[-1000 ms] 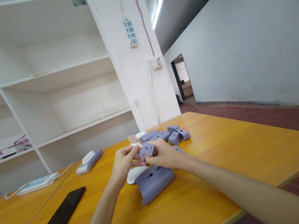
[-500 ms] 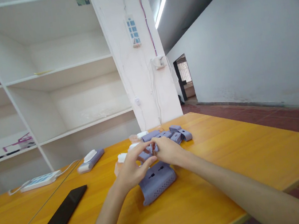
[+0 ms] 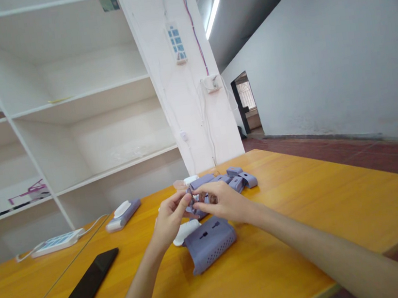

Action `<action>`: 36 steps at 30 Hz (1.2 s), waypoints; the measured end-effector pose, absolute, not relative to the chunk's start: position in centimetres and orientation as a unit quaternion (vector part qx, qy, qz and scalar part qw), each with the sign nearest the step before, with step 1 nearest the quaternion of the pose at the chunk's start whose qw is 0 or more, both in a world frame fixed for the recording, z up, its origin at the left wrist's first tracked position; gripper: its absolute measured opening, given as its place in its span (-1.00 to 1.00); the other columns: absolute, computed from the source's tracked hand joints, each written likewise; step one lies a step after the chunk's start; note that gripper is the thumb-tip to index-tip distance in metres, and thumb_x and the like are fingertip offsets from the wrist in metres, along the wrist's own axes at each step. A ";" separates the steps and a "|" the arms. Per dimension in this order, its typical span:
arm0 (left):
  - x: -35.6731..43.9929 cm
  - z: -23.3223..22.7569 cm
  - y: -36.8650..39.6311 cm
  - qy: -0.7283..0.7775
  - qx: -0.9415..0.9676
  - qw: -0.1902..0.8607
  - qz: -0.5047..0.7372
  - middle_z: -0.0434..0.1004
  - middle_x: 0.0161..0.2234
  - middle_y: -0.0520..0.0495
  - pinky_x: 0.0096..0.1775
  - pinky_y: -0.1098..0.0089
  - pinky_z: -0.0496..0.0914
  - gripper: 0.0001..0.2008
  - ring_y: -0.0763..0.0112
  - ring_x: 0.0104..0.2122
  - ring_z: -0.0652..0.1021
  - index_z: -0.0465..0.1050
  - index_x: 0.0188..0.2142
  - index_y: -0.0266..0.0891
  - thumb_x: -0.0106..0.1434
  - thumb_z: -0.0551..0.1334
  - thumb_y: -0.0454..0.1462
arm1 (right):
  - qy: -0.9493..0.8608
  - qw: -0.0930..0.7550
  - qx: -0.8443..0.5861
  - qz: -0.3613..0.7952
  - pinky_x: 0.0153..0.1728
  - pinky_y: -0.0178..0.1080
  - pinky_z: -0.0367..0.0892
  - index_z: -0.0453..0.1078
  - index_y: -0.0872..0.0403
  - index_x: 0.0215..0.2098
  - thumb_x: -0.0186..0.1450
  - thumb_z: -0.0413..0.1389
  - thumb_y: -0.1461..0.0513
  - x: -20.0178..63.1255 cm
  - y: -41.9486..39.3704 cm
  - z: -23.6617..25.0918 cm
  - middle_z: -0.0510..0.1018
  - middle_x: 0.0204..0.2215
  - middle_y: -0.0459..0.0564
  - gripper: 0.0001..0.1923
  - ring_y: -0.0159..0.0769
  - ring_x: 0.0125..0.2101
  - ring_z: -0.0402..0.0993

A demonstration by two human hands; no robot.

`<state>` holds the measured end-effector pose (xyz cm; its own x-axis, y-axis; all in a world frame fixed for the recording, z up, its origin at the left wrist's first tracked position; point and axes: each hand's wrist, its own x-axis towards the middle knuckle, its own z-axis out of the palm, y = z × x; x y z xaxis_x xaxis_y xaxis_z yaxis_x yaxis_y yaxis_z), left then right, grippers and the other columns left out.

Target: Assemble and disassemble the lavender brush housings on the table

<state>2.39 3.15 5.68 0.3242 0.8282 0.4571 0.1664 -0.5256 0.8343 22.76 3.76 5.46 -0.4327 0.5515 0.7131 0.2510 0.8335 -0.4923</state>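
In front of me both hands meet over the pile of parts. Thumb and fingers of my left hand (image 3: 170, 218) pinch a small purple-grey part (image 3: 190, 192), too small to name its kind. My right hand (image 3: 226, 201) closes on it from the right, thumb and fingertips at the same piece. Just below lies a purple plastic housing (image 3: 211, 243) with two dark slots and rows of small holes. A white ribbed piece (image 3: 186, 231) rests beside its left end. Several purple casings (image 3: 248, 179) sit behind my right hand, partly hidden by it.
On the left lie a long black flat bar (image 3: 79, 297) and a white power strip (image 3: 58, 242) with a cable. A purple-and-white device (image 3: 123, 214) stands near the back edge. White shelves (image 3: 100, 94) and a pillar (image 3: 198, 115) rise behind the wooden table (image 3: 311, 222).
Both hands have shifted slightly left, and the left thumb and fingers have closed round the small part. The white ribbed piece beside the housing has come into view.
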 end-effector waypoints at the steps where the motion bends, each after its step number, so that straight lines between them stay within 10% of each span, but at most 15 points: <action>1: 2.5 5.7 3.0 0.337 0.732 0.357 0.472 0.64 -0.08 -0.16 -0.31 0.31 0.65 -0.59 0.25 -0.29 0.66 0.58 0.03 -0.27 0.38 0.24 -0.02 | -0.828 0.478 -0.241 0.167 -0.44 -0.36 0.30 0.54 0.07 -0.09 0.35 0.20 0.20 22.7 3.8 5.4 0.63 -0.35 -0.07 -0.81 -0.36 -0.44 0.48; 14: 2.9 5.9 2.4 0.363 0.717 0.393 0.447 0.63 -0.21 -0.12 -0.58 0.38 0.60 -0.57 0.38 -0.56 0.64 0.61 -0.07 -0.29 0.35 0.25 0.02 | -0.833 0.464 -0.231 0.196 -0.47 -0.38 0.21 0.45 0.05 -0.40 0.17 0.22 0.37 22.4 3.6 5.0 0.43 -0.58 -0.23 -0.90 -0.41 -0.53 0.36; 36: 4.5 5.4 2.2 0.375 0.636 0.447 0.505 0.62 -0.28 -0.09 -0.36 0.27 0.67 -0.58 0.26 -0.33 0.66 0.50 -0.23 -0.30 0.19 0.41 0.02 | -0.743 0.476 -0.340 0.324 -0.48 -0.34 0.40 0.44 0.14 -0.40 0.42 0.20 0.13 20.2 5.2 3.3 0.49 -0.53 -0.20 -0.71 -0.43 -0.54 0.44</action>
<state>4.51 2.20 5.40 0.2089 0.9288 0.3061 0.0259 -0.3182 0.9477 20.15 5.22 3.32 -0.3153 0.8143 0.4873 0.1965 0.5584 -0.8060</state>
